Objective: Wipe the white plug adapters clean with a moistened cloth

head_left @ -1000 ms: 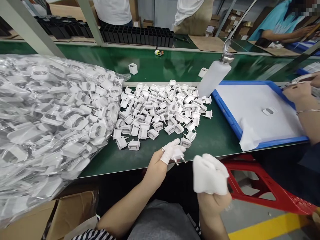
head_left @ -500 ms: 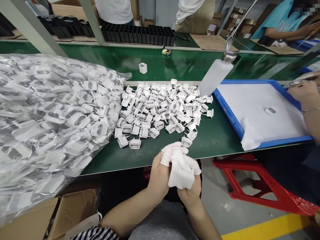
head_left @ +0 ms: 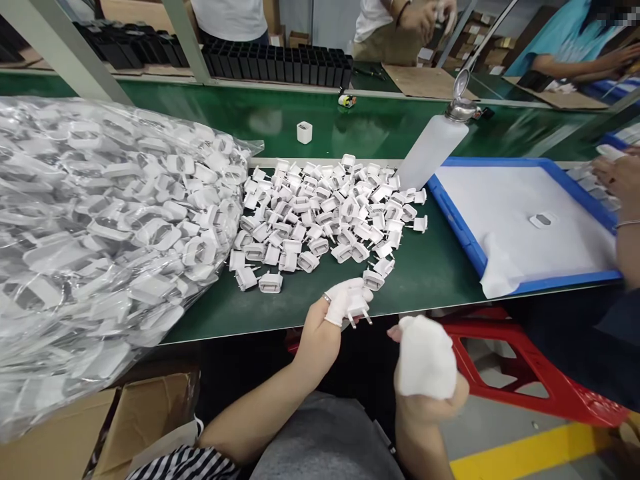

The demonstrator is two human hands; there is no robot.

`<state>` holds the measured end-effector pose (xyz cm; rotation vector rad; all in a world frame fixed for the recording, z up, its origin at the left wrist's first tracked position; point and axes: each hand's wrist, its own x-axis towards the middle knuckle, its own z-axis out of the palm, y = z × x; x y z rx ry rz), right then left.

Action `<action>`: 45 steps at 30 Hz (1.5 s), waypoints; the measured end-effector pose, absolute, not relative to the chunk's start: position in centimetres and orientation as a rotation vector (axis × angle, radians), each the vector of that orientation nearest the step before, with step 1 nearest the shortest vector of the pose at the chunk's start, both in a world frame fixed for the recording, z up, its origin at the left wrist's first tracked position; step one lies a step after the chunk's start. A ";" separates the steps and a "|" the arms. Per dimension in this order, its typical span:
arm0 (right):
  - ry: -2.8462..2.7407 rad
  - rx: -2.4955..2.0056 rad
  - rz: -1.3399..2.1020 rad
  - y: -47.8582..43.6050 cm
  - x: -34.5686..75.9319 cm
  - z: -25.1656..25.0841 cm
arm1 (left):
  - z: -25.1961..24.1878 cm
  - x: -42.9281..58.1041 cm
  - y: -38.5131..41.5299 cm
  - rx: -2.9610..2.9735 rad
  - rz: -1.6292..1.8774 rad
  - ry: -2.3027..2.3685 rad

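Between the fingers of my left hand point(head_left: 327, 320), which wears white finger cots, is a white plug part point(head_left: 358, 305) with two pins pointing toward me. My right hand point(head_left: 430, 387) is out to the right, past the bench edge, closed on a white cloth point(head_left: 427, 357) that covers most of its fingers; it is slightly blurred. Just beyond my left hand lies another white plug part point(head_left: 373, 280). A heap of the same plug parts point(head_left: 320, 213) spreads over the green bench point(head_left: 215, 320).
At left bulges a clear bag point(head_left: 115, 227) of white frames. A white bottle point(head_left: 433, 150) leans behind the heap. To the right are a blue tray point(head_left: 463, 230) holding one white frame point(head_left: 543, 220), a red stool point(head_left: 530, 373) and a co-worker's hand point(head_left: 620, 177). Black holders point(head_left: 275, 63) line the back.
My hands, together at the cloth before, are now apart. The right hand has moved right with the cloth, and the plug part in my left hand is uncovered.
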<state>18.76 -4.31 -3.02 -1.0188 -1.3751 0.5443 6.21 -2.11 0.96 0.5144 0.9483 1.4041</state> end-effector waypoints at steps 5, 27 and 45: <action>-1.748 -1.071 0.325 -3.4 17.8 -1.7 | 1.0 6.6 -2.1 0.475 1.398 0.940; -1.901 -0.887 0.025 -2.6 15.1 -3.3 | 2.0 6.7 -2.3 0.127 1.308 1.006; -1.784 -0.968 0.463 -2.1 19.6 -0.2 | 0.4 7.4 -0.7 0.534 1.201 1.050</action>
